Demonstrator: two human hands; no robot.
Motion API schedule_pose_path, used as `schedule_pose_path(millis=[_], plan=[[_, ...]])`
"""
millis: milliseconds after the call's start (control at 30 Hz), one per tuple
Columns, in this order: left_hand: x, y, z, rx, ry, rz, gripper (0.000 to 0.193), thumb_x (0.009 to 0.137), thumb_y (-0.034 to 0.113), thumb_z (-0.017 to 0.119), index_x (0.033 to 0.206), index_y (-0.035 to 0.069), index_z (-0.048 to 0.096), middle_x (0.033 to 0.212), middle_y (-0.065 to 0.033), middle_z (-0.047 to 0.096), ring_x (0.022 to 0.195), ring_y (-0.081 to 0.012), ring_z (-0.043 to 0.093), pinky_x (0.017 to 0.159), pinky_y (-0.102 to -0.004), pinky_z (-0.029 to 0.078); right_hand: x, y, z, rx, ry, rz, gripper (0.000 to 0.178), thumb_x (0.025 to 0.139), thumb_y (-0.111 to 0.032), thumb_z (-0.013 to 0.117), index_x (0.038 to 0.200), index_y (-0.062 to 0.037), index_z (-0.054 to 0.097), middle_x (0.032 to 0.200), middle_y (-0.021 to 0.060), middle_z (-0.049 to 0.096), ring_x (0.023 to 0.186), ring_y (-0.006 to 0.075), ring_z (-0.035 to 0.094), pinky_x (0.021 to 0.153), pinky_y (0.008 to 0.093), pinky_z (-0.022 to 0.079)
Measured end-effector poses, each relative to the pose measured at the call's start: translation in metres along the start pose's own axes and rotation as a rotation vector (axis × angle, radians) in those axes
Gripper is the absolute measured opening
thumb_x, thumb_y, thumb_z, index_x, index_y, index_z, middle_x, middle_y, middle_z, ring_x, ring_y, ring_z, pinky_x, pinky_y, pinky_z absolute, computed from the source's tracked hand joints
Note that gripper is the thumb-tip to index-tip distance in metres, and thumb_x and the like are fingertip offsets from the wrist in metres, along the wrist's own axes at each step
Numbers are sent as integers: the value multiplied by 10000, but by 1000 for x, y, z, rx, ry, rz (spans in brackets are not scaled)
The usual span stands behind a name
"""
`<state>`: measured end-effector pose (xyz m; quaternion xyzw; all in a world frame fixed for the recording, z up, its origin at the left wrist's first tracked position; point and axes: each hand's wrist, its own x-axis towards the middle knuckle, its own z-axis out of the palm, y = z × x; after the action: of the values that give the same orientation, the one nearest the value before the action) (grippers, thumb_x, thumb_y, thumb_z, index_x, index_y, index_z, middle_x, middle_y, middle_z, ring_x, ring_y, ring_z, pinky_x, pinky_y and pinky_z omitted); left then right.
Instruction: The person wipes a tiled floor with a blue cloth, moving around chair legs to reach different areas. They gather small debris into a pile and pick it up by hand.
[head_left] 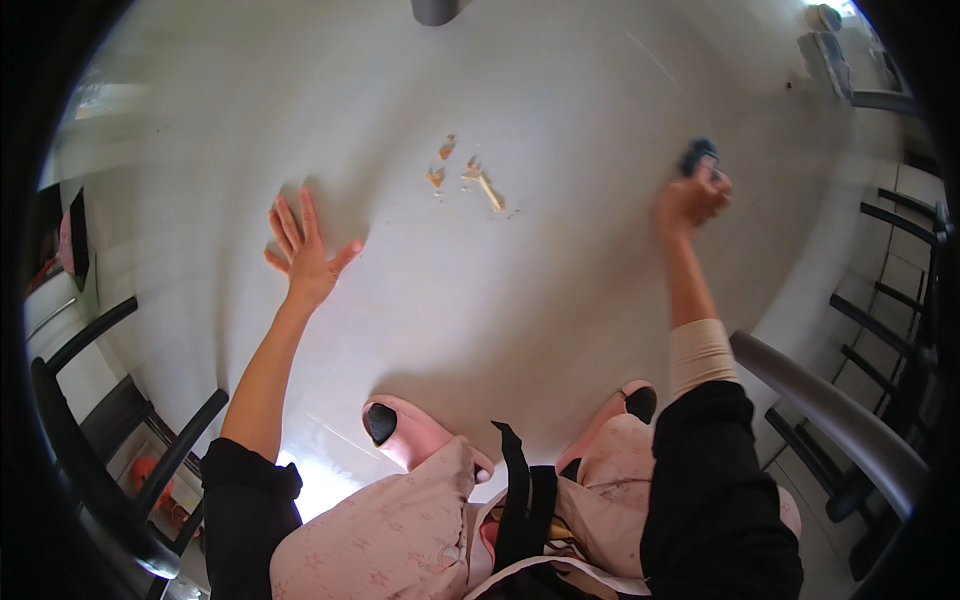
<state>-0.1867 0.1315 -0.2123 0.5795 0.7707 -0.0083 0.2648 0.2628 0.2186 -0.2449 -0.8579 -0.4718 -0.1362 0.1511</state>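
We see a pale floor [560, 290] spreading wide between our two hands, with dark furniture closing in along both rims. Our left hand [316, 268] reaches out with its fingers apart and holding nothing, palm toward the floor; we cannot tell whether it presses down. Our right hand [694, 203] is well off to the other side, its fingers closed around a dark object [699, 152], which is too blurred for us to name. That object sits at the hand's far side, low over the floor or on it; we cannot tell which.

Between the hands, a little nearer the left, lie a pale yellow strip [490, 192] and small brownish scraps [435, 181]. Floor stretches all around them, well apart from either hand.

At the far edge a grey cylinder [434, 10] cuts into view. On our near side, pink slippers [415, 430] bound the space. A dark chair [78, 475] stands beside our left arm, while a thick grey bar [835, 410] slants just beside our right sleeve [705, 480], with dark furniture bars [880, 328] beyond it.
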Motion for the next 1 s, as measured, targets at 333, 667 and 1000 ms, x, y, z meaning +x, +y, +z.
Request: schedule_pose_path(millis=[333, 667, 1000], plan=[[4, -5, -5, -21, 12, 42, 1026, 684, 581, 619, 1396, 225, -28, 1430, -126, -178, 1306, -302, -199, 925, -637, -86, -100, -173, -51, 1035, -458, -52, 442, 698, 93, 517, 1132, 8, 505, 1119, 244, 418, 1061, 383, 381, 912, 436, 313], [6, -4, 1, -20, 45, 70, 1077, 630, 689, 571, 1397, 225, -27, 1435, -133, -152, 1312, -312, -171, 918, -651, -74, 91, 102, 7, 58, 290, 468, 255, 723, -53, 523, 970, -43, 588, 967, 223, 484, 879, 349, 465, 739, 435, 408], [2, -14, 0, 33, 83, 88, 1078, 625, 718, 544, 1398, 225, -24, 1443, -114, -136, 1317, -299, -166, 917, -657, -66, 32, -10, 11, 0, 19, 52, 285, 803, -79, 500, 1087, -65, 520, 1111, 166, 423, 1043, 347, 423, 832, 455, 379]])
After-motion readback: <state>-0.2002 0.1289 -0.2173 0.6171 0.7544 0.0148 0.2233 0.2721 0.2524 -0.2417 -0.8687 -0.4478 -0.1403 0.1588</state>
